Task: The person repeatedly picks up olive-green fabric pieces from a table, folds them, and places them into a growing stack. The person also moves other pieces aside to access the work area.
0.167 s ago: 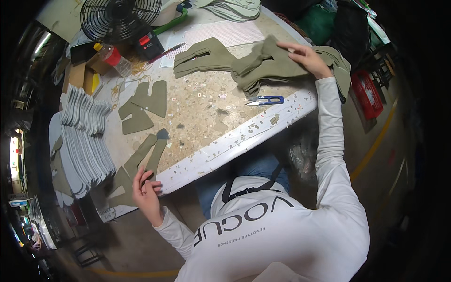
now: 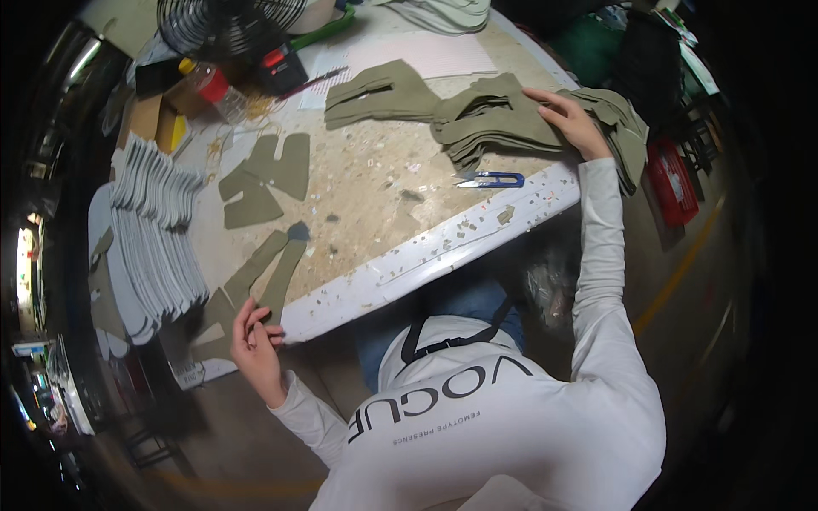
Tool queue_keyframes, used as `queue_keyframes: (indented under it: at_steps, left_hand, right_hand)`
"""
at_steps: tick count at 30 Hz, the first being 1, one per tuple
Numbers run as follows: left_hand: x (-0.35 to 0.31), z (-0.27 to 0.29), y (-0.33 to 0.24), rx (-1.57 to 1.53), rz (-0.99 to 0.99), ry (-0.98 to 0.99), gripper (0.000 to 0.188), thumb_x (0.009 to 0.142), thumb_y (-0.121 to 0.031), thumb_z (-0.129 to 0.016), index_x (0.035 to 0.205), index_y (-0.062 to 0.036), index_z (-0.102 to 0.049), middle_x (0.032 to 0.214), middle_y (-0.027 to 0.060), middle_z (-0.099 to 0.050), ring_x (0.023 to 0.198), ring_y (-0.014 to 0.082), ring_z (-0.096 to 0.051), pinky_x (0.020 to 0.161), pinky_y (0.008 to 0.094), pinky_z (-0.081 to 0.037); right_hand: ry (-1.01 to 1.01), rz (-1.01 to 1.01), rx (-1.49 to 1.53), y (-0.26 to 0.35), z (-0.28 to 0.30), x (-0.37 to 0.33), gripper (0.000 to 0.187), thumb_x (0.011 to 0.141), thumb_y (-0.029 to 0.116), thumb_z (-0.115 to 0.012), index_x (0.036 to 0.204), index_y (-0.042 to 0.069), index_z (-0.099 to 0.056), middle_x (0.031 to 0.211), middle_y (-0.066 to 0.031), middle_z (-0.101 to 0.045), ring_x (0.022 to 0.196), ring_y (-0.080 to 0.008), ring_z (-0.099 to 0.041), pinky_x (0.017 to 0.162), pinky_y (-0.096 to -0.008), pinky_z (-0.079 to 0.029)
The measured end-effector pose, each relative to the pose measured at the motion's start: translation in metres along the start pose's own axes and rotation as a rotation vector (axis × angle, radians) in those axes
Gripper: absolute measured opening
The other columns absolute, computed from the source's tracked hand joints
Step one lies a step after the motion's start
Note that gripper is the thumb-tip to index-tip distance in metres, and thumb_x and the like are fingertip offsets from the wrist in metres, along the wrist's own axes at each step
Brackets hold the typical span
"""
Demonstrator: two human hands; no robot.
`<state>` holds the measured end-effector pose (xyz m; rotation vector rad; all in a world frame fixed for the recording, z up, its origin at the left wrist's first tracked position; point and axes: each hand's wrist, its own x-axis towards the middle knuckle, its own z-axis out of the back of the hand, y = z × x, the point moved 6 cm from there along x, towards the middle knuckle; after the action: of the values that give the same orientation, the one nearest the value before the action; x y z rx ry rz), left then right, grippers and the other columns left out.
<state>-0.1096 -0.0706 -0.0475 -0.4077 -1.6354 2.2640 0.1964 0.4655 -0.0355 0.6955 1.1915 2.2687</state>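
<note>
My right hand (image 2: 573,124) lies with outstretched fingers on a pile of olive fabric pieces (image 2: 498,128) at the table's right corner; more olive pieces (image 2: 618,136) hang over the edge under my wrist. My left hand (image 2: 258,353), loosely curled with fingers apart and nothing visible in it, is at the front edge. Its fingertips are next to a forked olive piece (image 2: 254,264) with a dark tip; whether they touch it I cannot tell. Thread snips (image 2: 494,180) with a blue handle lie before the right pile. Another olive stack (image 2: 379,94) adjoins that pile.
Grey shaped pieces (image 2: 158,247) stand in a long row at the left. Flat olive pieces (image 2: 268,179) lie mid-left. Farther back are a black fan (image 2: 226,25), a bottle (image 2: 217,89) and a pen (image 2: 315,81). Scraps dot the table's white edge (image 2: 409,255). A red crate (image 2: 673,183) stands beyond the right corner.
The raised fabric under my right hand has settled flatter onto the pile, and the fingers have come down with it. My left hand has barely moved. The whole view has shifted slightly.
</note>
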Motion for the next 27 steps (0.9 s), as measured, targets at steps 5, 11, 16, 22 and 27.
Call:
queue_keyframes:
  at_steps: [5,11,16,22,27]
  left_hand:
    - [0.000,0.029,0.003,0.126,-0.053,-0.167,0.029,0.098,-0.008,-0.054,0.126,-0.0012,-0.059,0.101,0.0083,-0.068,0.069,0.0095,-0.064,0.058,0.0210,-0.049]
    - [-0.002,0.050,-0.006,0.409,-0.101,-0.360,0.014,0.088,-0.009,-0.065,0.100,-0.0026,-0.070,0.086,0.0113,-0.071,0.069,0.0162,-0.070,0.063,0.0271,-0.054]
    - [-0.004,0.042,-0.009,0.596,-0.069,-0.349,0.015,0.082,-0.016,-0.072,0.091,-0.0047,-0.069,0.084,0.0076,-0.067,0.064,0.0183,-0.066,0.061,0.0318,-0.051]
    - [0.000,0.034,0.004,0.675,-0.066,-0.339,0.025,0.076,-0.020,-0.080,0.088,-0.0021,-0.067,0.082,0.0063,-0.064,0.061,0.0139,-0.057,0.061,0.0291,-0.049]
    - [0.000,0.027,-0.002,0.684,-0.202,-0.364,0.020,0.077,-0.017,-0.077,0.087,-0.0055,-0.065,0.080,0.0058,-0.062,0.062,0.0196,-0.060,0.062,0.0335,-0.048]
  right_hand:
    - [-0.287,0.177,-0.813,0.036,-0.004,-0.006,0.036,0.091,0.017,-0.063,0.125,0.008,-0.062,0.116,-0.0158,-0.063,0.104,-0.0337,-0.060,0.093,-0.0380,-0.046]
    - [-0.053,0.245,-1.167,0.025,-0.085,0.030,0.046,0.104,0.041,-0.036,0.148,0.031,-0.040,0.155,-0.0048,-0.036,0.143,-0.0304,-0.032,0.113,-0.0452,-0.027]
    - [-0.089,0.285,-0.926,0.039,-0.085,0.028,0.042,0.102,0.034,-0.044,0.143,0.025,-0.048,0.148,-0.0078,-0.044,0.136,-0.0300,-0.041,0.111,-0.0420,-0.031]
    - [-0.162,0.323,-0.530,0.111,-0.099,-0.023,0.035,0.096,0.014,-0.057,0.130,0.008,-0.060,0.130,-0.0131,-0.060,0.125,-0.0274,-0.053,0.106,-0.0365,-0.037]
    - [-0.025,0.343,-0.286,0.163,-0.162,-0.064,0.030,0.089,0.003,-0.060,0.119,0.002,-0.066,0.120,-0.0150,-0.063,0.114,-0.0259,-0.058,0.099,-0.0347,-0.043]
